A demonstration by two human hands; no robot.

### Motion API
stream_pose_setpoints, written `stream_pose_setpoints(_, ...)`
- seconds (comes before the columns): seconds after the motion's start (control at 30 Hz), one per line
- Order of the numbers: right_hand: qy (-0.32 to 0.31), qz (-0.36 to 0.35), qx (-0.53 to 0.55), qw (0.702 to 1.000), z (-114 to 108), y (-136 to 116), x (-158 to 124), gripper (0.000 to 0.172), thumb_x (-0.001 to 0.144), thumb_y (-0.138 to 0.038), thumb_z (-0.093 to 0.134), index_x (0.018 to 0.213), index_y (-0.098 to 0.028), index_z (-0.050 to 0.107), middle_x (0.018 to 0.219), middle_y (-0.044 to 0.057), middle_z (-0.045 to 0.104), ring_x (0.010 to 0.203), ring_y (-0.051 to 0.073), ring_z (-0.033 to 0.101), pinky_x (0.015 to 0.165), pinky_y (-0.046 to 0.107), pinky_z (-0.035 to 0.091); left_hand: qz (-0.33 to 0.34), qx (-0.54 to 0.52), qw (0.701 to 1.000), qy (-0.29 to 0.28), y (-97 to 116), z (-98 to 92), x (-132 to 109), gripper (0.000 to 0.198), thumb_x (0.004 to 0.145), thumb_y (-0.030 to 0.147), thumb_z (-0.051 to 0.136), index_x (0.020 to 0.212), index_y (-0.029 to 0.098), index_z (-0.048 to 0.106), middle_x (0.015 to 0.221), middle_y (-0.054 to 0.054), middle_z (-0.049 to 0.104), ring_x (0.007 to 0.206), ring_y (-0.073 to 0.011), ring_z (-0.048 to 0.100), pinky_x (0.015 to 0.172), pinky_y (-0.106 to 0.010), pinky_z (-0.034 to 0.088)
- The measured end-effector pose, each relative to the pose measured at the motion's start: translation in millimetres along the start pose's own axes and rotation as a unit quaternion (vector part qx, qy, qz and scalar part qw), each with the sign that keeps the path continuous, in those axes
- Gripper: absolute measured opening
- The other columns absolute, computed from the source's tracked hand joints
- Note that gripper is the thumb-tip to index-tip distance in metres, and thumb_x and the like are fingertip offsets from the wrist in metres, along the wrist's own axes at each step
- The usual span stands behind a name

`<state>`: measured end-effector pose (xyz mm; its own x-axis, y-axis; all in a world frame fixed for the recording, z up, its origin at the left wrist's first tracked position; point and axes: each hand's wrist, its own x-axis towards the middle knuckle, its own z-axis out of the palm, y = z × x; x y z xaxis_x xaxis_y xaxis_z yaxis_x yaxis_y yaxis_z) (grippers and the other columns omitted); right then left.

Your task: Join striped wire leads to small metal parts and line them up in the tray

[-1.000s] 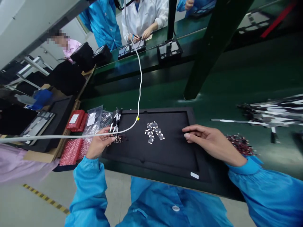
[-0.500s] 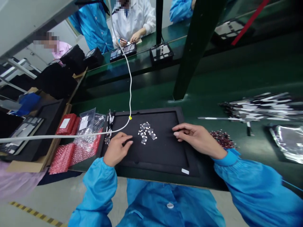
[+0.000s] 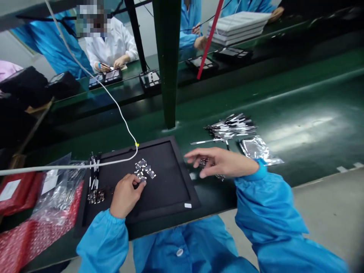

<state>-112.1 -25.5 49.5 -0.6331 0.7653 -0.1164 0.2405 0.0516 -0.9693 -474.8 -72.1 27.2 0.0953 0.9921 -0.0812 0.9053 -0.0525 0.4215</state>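
A flat black tray (image 3: pixel 167 182) lies in front of me with a small cluster of silver-and-black circuit pieces (image 3: pixel 149 171) on it. My left hand (image 3: pixel 126 193) is over the tray, thumb and forefinger closed on the near circuit piece (image 3: pixel 141 178) of the cluster. To the right of the tray my right hand (image 3: pixel 217 162) hovers with its fingers apart, holding nothing. Beneath its fingers is a pile of small dark-red parts (image 3: pixel 203 163), partly hidden by the hand. Thin black-and-white strips (image 3: pixel 93 172) lie along the tray's left side.
A heap of flat cable strips (image 3: pixel 233 127) and a silvery bag (image 3: pixel 257 149) lie beyond my right hand. A white cord (image 3: pixel 113 162) crosses above the tray. Left are clear bags (image 3: pixel 61 185) and red bubble wrap (image 3: pixel 40 231). A green post (image 3: pixel 167 76) stands behind; co-workers sit across the bench.
My view has turned to the right. My left hand has come to the circuit pieces and closed its fingertips on one. The right hand has moved off the tray to the dark-red pile.
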Motion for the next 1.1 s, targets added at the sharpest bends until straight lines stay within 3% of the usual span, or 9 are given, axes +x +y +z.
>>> stream_pose_setpoints(0.07, -0.003, -0.007, 0.034, 0.999, -17.0, 6.0, -11.0, 0.076, 0.073, -0.036, 0.085, 0.141, -0.028, 0.053, 0.114, 0.008, 0.067, 0.095, 0.021, 0.067, 0.071, 0.032, 0.061, -0.004, -0.035, 0.999, -0.009, 2.6, -2.6, -0.3, 0.020, 0.083, 0.038, 0.065, 0.076, 0.020, 0.064, 0.078, -0.002, 0.065, 0.073, -0.0188, 0.062, 0.070, -0.030, 0.046)
stream_pose_setpoints(0.1, 0.058, -0.030, 0.042, 0.997, -22.5, 11.2, -12.7, 0.078, 0.073, -0.037, 0.085, 0.142, -0.029, 0.052, 0.114, 0.007, 0.067, 0.092, 0.021, 0.068, 0.072, 0.034, 0.062, -0.008, -0.053, 0.998, -0.018, 4.6, -4.5, -0.7, 0.021, 0.083, 0.039, 0.065, 0.074, 0.020, 0.064, 0.075, -0.002, 0.064, 0.069, -0.0179, 0.061, 0.067, -0.030, 0.045)
stream_pose_setpoints(0.13, 0.166, -0.065, 0.038, 0.983, -26.2, 17.2, -11.9, 0.074, 0.074, -0.039, 0.084, 0.140, -0.030, 0.054, 0.112, 0.006, 0.067, 0.088, 0.020, 0.068, 0.072, 0.036, 0.062, -0.013, -0.071, 0.997, -0.030, 7.2, -6.6, -1.2, 0.022, 0.083, 0.040, 0.065, 0.074, 0.020, 0.063, 0.072, -0.001, 0.064, 0.066, -0.0171, 0.060, 0.065, -0.029, 0.045)
stream_pose_setpoints(0.2, 0.412, -0.129, -0.009, 0.902, -30.2, 29.0, -5.5, 0.054, 0.078, -0.042, 0.080, 0.128, -0.029, 0.063, 0.109, 0.005, 0.067, 0.083, 0.019, 0.067, 0.073, 0.038, 0.062, -0.011, -0.111, 0.992, -0.056, 14.1, -11.0, -1.6, 0.025, 0.085, 0.042, 0.064, 0.073, 0.020, 0.063, 0.067, 0.000, 0.063, 0.063, -0.0161, 0.059, 0.061, -0.028, 0.044)
stream_pose_setpoints(0.27, 0.533, -0.129, -0.093, 0.831, -34.1, 37.4, 1.4, 0.032, 0.084, -0.042, 0.073, 0.111, -0.025, 0.071, 0.103, 0.005, 0.069, 0.084, 0.021, 0.067, 0.075, 0.038, 0.060, 0.008, -0.160, 0.985, -0.071, 24.0, -14.5, 0.2, 0.024, 0.085, 0.042, 0.064, 0.078, 0.020, 0.064, 0.070, 0.000, 0.065, 0.066, -0.0162, 0.061, 0.063, -0.027, 0.046)
stream_pose_setpoints(0.43, 0.480, 0.026, -0.293, 0.826, -61.2, 47.2, -8.9, 0.018, 0.086, -0.032, 0.063, 0.093, -0.021, 0.075, 0.090, 0.006, 0.075, 0.083, 0.025, 0.068, 0.079, 0.037, 0.052, 0.077, -0.257, 0.960, -0.074, 55.9, -14.6, 21.2, 0.036, 0.088, 0.035, 0.063, 0.123, 0.024, 0.065, 0.082, -0.001, 0.066, 0.076, -0.0166, 0.064, 0.073, -0.029, 0.051)
stream_pose_setpoints(0.6, 0.402, 0.208, -0.376, 0.808, -81.8, 68.1, -40.1, 0.006, 0.076, -0.023, 0.065, 0.075, -0.021, 0.071, 0.072, 0.004, 0.072, 0.068, 0.023, 0.067, 0.063, 0.031, 0.046, 0.066, -0.364, 0.926, -0.072, 76.5, 3.0, 50.1, 0.033, 0.084, 0.033, 0.064, 0.113, 0.018, 0.070, 0.079, -0.002, 0.062, 0.067, -0.0139, 0.062, 0.063, -0.027, 0.052)
stream_pose_setpoints(0.83, 0.353, 0.185, -0.403, 0.824, -73.5, 86.3, -42.6, 0.014, 0.080, -0.015, 0.059, 0.087, -0.020, 0.070, 0.079, 0.004, 0.073, 0.073, 0.022, 0.068, 0.065, 0.029, 0.046, 0.031, -0.448, 0.892, -0.046, 69.4, 30.5, 54.7, 0.033, 0.081, 0.032, 0.068, 0.110, 0.015, 0.066, 0.077, 0.001, 0.059, 0.064, -0.0122, 0.064, 0.060, -0.025, 0.054)
stream_pose_setpoints(1.1, 0.266, 0.069, -0.460, 0.844, -56.5, 80.3, 15.4, 0.007, 0.084, -0.016, 0.065, 0.089, -0.019, 0.070, 0.090, 0.008, 0.069, 0.090, 0.025, 0.062, 0.085, 0.034, 0.044, -0.012, -0.501, 0.864, -0.047, 65.7, 31.2, 53.7, 0.034, 0.079, 0.034, 0.073, 0.106, 0.014, 0.065, 0.073, 0.001, 0.061, 0.059, -0.0113, 0.064, 0.055, -0.023, 0.053)
